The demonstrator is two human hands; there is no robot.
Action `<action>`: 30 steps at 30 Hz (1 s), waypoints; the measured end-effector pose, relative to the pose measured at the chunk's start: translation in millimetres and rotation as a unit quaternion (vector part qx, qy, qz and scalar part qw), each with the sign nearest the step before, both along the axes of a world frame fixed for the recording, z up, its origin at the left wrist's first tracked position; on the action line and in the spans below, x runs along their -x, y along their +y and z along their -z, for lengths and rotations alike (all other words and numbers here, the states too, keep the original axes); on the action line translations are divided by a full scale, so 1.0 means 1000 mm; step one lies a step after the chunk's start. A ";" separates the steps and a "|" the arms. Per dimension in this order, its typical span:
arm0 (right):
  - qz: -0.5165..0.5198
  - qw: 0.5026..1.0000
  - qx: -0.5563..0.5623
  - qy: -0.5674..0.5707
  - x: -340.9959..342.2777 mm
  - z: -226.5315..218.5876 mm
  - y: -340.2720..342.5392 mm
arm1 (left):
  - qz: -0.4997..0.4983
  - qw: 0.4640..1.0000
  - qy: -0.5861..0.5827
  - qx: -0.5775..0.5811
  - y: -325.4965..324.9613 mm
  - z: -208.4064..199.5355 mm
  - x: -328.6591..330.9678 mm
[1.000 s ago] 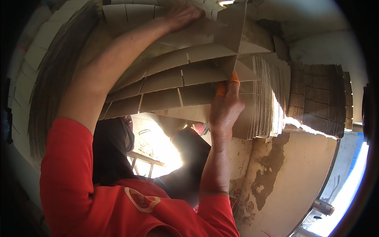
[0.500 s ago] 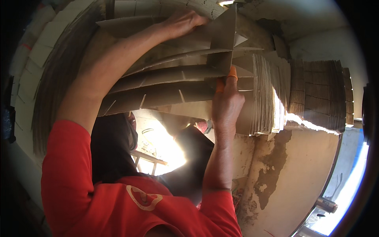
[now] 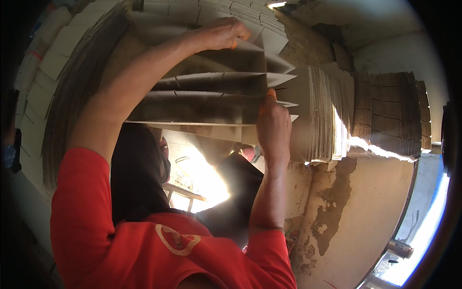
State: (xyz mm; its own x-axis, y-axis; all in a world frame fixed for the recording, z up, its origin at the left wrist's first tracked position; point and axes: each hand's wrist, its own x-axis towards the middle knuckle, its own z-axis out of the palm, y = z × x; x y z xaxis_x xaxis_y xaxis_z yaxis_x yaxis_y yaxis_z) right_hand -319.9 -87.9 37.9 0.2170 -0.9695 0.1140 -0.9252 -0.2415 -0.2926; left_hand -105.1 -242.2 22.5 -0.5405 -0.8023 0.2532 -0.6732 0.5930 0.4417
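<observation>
Several long slotted cardboard strips (image 3: 202,107) lie side by side in front of me, running left to right, their ends sticking out on the right. A cardboard cross-piece (image 3: 262,67) meets them near those ends. My left hand (image 3: 224,34) is closed on the far strip, close to the cross-piece. My right hand (image 3: 275,120) is closed at the near end of the cross-piece, with an orange finger cover on a finger. Exactly which edges my fingertips pinch is partly hidden.
A pile of upright cardboard sheets (image 3: 320,115) stands just right of my right hand, with darker bundled pieces (image 3: 390,113) beyond it. More cardboard stacks (image 3: 72,96) line the left side and the far side (image 3: 245,12). A peeling wall (image 3: 361,207) is at the lower right.
The cross-piece, which stood up high at the far side, has come down among the long strips. My left hand has shifted slightly nearer; the near strips have straightened.
</observation>
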 end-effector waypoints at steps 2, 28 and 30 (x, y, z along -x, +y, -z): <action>-0.008 1.000 -0.019 0.011 -0.001 0.003 0.000 | 0.000 0.998 -0.062 -0.020 0.006 -0.009 -0.003; 0.169 0.956 0.179 0.158 0.104 0.021 0.029 | -0.133 0.990 -0.048 0.024 0.119 -0.004 -0.145; 0.166 0.955 0.146 0.195 0.120 0.035 0.032 | -0.153 0.981 -0.123 0.008 0.106 -0.004 -0.139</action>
State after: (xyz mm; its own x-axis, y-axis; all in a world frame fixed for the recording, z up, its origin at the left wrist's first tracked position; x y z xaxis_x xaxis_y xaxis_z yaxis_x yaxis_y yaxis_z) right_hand -440.3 -56.0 2.8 -0.0167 -0.9315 0.3633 -0.9899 0.0666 0.1253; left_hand 34.4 -136.5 26.1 -0.3222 -0.9333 0.1585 -0.9056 0.3526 0.2355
